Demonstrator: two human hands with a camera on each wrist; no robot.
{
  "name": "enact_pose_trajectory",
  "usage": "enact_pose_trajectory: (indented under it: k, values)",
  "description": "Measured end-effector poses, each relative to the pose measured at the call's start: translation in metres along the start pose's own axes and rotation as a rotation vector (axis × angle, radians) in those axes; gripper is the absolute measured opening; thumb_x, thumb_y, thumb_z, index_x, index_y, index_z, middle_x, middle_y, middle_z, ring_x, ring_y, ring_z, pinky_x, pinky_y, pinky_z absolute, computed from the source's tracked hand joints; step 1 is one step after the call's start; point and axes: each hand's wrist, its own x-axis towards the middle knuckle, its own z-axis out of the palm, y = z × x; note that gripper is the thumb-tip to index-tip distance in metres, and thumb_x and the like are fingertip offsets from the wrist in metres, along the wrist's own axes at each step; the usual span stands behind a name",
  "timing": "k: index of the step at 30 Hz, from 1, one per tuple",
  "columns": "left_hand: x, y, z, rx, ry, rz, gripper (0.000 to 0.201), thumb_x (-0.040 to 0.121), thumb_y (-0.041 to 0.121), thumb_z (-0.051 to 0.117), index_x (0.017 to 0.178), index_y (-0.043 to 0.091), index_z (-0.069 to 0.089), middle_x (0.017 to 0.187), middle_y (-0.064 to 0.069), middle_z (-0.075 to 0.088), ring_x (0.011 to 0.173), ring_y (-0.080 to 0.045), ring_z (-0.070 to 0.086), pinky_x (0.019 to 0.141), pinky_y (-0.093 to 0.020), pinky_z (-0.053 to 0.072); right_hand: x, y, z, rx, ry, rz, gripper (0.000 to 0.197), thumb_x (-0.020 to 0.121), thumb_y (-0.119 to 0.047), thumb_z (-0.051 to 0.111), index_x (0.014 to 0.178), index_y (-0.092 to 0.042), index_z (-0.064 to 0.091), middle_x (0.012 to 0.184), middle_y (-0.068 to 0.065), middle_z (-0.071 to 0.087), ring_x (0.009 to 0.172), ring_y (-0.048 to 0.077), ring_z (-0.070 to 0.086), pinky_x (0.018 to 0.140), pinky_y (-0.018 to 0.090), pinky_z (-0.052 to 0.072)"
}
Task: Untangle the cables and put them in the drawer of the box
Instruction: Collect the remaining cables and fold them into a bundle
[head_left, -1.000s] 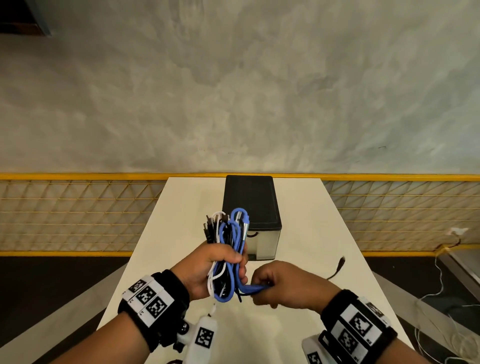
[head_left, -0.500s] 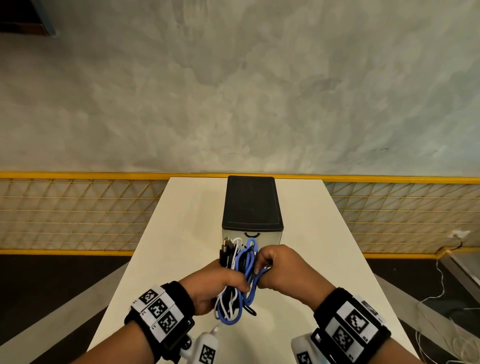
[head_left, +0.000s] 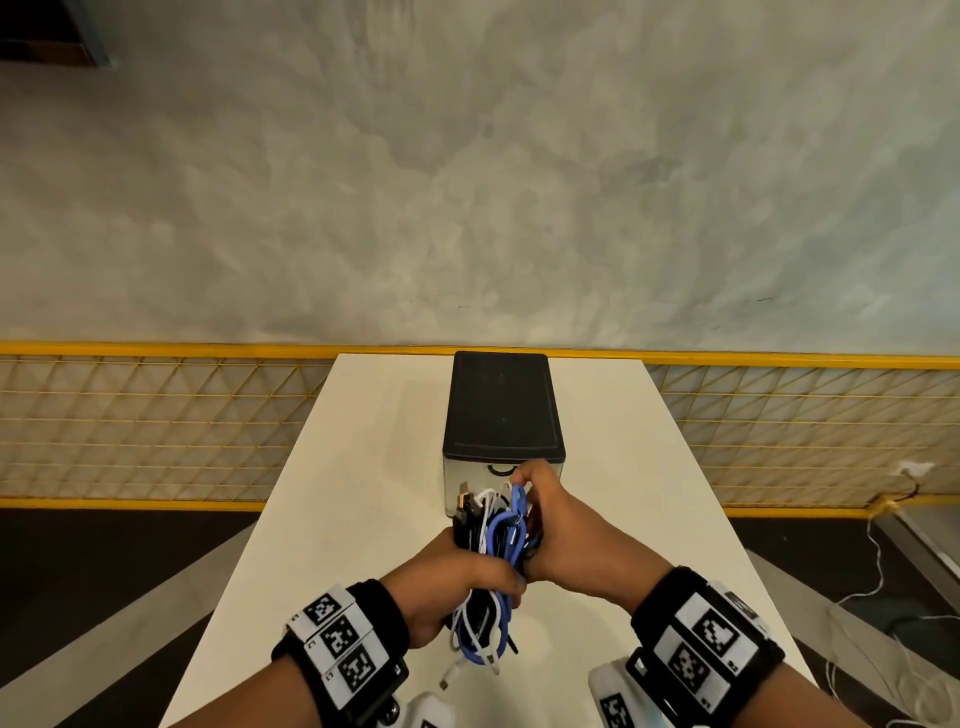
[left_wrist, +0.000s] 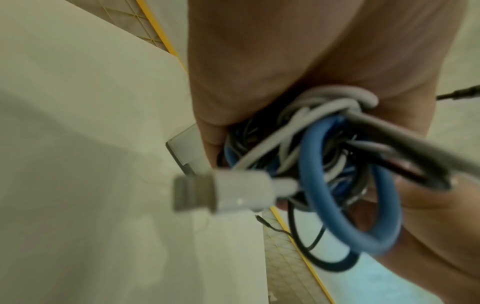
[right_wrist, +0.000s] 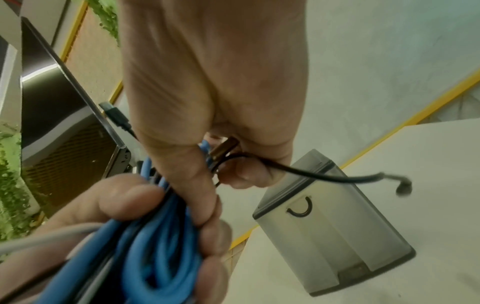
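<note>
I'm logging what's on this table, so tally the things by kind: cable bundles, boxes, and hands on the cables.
Cable bundle: 1, a tangle of blue, white and black cords; the number of cords cannot be told.
Box with a drawer: 1.
Hands gripping the bundle: 2, the left hand and the right hand.
Total: 4.

A white table (head_left: 363, 467) runs away toward a grey wall (head_left: 467, 182), with a yellow mesh fence (head_left: 156, 426) to either side. A box (head_left: 503, 410) with a black top stands at the table's far middle, its drawer (head_left: 498, 475) facing near and closed. Just in front of it the left hand (head_left: 457, 577) grips a bundle of blue, white and black cables (head_left: 493, 545) around its middle, loops hanging below. The right hand (head_left: 566, 525) pinches the bundle's upper part from the right. Both wrists wear black bands with square markers.
</note>
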Motion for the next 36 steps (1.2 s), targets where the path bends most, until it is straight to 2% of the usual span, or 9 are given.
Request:
enact_pose_trajectory:
  k: [6, 12, 15, 18, 21, 25, 27, 30, 36]
  values:
    - [0.002, -0.003, 0.001, -0.021, 0.05, 0.084, 0.034, 0.066, -0.003, 0.068, 0.095, 0.013, 0.074, 0.08, -0.005, 0.071, 0.074, -0.018, 0.067, 0.068, -0.03, 0.051, -0.005, 0.011, -0.003, 0.123, 0.026, 0.102, 0.084, 0.058, -0.021, 0.09, 0.121, -0.038, 0.037, 0.089, 0.008, 0.061, 0.072, 0.013, 0.062, 0.066, 0.03, 0.055]
    - [0.004, 0.001, -0.016, -0.103, 0.238, 0.077, 0.015, 0.06, 0.006, 0.072, 0.074, 0.007, 0.071, 0.07, -0.016, 0.062, 0.063, -0.03, 0.06, 0.067, -0.038, 0.05, -0.014, 0.042, -0.008, 0.294, 0.072, 0.197, 0.008, 0.089, -0.016, 0.065, 0.09, -0.008, 0.067, 0.074, 0.005, 0.068, 0.066, 0.017, 0.066, 0.066, 0.038, 0.048]
    - [0.007, 0.008, -0.023, -0.182, 0.289, 0.093, 0.009, 0.068, 0.003, 0.07, 0.076, 0.001, 0.067, 0.07, -0.019, 0.061, 0.056, -0.03, 0.06, 0.062, -0.035, 0.052, -0.019, 0.046, -0.002, 0.206, 0.041, 0.197, 0.02, 0.091, -0.029, 0.062, 0.086, -0.01, 0.068, 0.068, -0.001, 0.066, 0.062, 0.012, 0.062, 0.069, 0.032, 0.051]
    - [0.011, 0.016, -0.022, -0.228, 0.319, 0.129, 0.009, 0.068, 0.004, 0.07, 0.076, 0.002, 0.067, 0.071, -0.019, 0.06, 0.054, -0.028, 0.059, 0.058, -0.033, 0.052, -0.02, 0.041, 0.008, 0.307, 0.051, 0.19, 0.02, 0.095, -0.024, 0.059, 0.093, -0.006, 0.068, 0.064, 0.0, 0.058, 0.059, 0.013, 0.053, 0.06, 0.025, 0.046]
    - [0.014, 0.015, -0.013, -0.215, 0.287, 0.135, 0.014, 0.065, 0.007, 0.071, 0.078, 0.004, 0.069, 0.07, -0.017, 0.062, 0.056, -0.026, 0.062, 0.058, -0.032, 0.052, -0.017, 0.032, 0.018, 0.508, 0.168, 0.209, 0.018, 0.099, -0.019, 0.051, 0.101, -0.01, 0.067, 0.077, 0.006, 0.065, 0.066, 0.018, 0.062, 0.061, 0.031, 0.048]
    - [0.016, 0.005, 0.002, -0.217, 0.252, 0.129, 0.019, 0.078, -0.002, 0.067, 0.096, -0.002, 0.071, 0.083, -0.02, 0.071, 0.075, -0.03, 0.071, 0.068, -0.039, 0.058, -0.013, 0.009, 0.028, 0.604, 0.093, 0.149, 0.034, 0.1, -0.013, 0.044, 0.118, -0.031, 0.066, 0.114, 0.0, 0.072, 0.104, 0.019, 0.069, 0.086, 0.046, 0.058]
    - [0.016, 0.005, 0.005, -0.24, 0.239, 0.112, 0.029, 0.075, 0.002, 0.069, 0.103, -0.003, 0.07, 0.094, -0.027, 0.071, 0.083, -0.036, 0.071, 0.076, -0.047, 0.059, -0.014, 0.001, 0.031, 0.518, 0.035, 0.127, 0.046, 0.097, -0.011, 0.04, 0.126, -0.042, 0.058, 0.117, -0.005, 0.07, 0.104, 0.02, 0.07, 0.087, 0.051, 0.058]
    - [0.015, 0.008, 0.003, -0.186, 0.199, 0.091, 0.025, 0.077, 0.003, 0.068, 0.101, -0.001, 0.071, 0.091, -0.022, 0.073, 0.08, -0.032, 0.072, 0.071, -0.04, 0.058, -0.016, -0.005, 0.031, 0.42, -0.02, 0.129, 0.057, 0.096, -0.013, 0.039, 0.134, -0.055, 0.042, 0.123, -0.009, 0.065, 0.1, 0.017, 0.071, 0.077, 0.049, 0.061]
    - [0.013, 0.009, -0.001, -0.18, 0.158, 0.037, 0.026, 0.076, 0.0, 0.067, 0.102, 0.0, 0.072, 0.088, -0.023, 0.071, 0.083, -0.034, 0.07, 0.075, -0.042, 0.058, -0.02, -0.007, 0.029, 0.579, -0.161, 0.131, 0.089, 0.081, 0.008, 0.044, 0.129, -0.066, 0.036, 0.127, -0.01, 0.062, 0.106, 0.024, 0.069, 0.078, 0.056, 0.057]
